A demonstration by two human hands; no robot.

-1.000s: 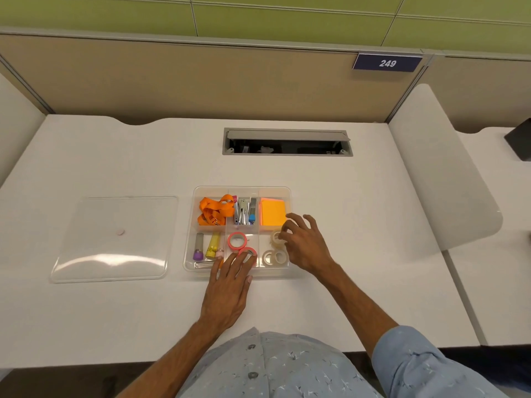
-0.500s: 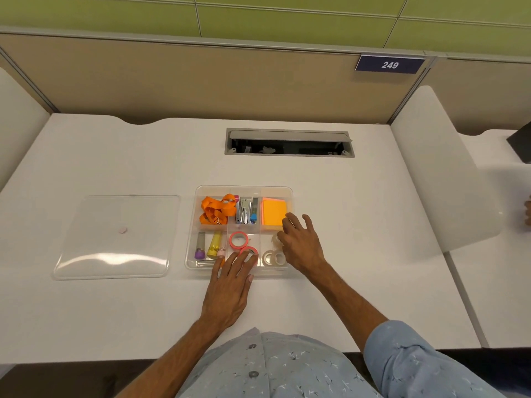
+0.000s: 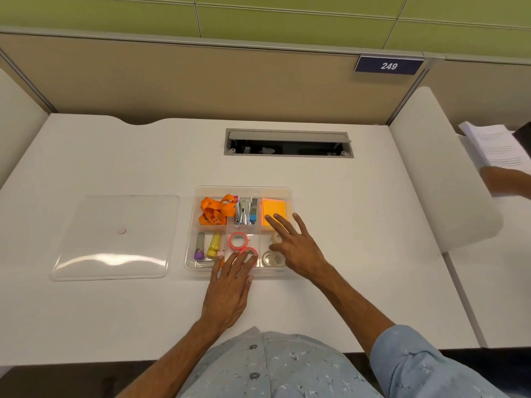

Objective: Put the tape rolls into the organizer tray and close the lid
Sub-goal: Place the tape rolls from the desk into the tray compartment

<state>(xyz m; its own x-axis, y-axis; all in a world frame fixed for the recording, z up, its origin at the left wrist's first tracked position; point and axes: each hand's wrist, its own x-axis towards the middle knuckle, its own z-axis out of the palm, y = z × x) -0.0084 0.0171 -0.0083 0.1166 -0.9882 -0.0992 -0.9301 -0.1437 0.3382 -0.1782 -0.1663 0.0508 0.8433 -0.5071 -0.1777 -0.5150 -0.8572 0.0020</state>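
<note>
A clear organizer tray (image 3: 243, 189) sits mid-desk. Two pink tape rolls (image 3: 238, 240) lie in its front middle compartment, and clear tape rolls (image 3: 273, 258) lie in the front right one. My left hand (image 3: 230, 288) rests flat on the tray's front edge, fingertips touching the nearer pink roll (image 3: 249, 251). Above the right compartments my right hand (image 3: 296, 245) hovers with fingers spread and nothing in it, partly hiding one clear roll (image 3: 276, 238). The clear lid (image 3: 115, 237) lies flat on the desk, left of the tray.
The tray also holds an orange lanyard (image 3: 215, 209), staplers (image 3: 245, 211), orange sticky notes (image 3: 273, 208) and markers (image 3: 214, 245). A cable slot (image 3: 287, 143) opens behind the tray. A white divider (image 3: 439, 168) stands at right; beyond it another person's hand (image 3: 502, 182) holds papers.
My right hand has lifted off the clear rolls and spread its fingers. A person's hand with papers has come into view at far right. My left hand has stayed put.
</note>
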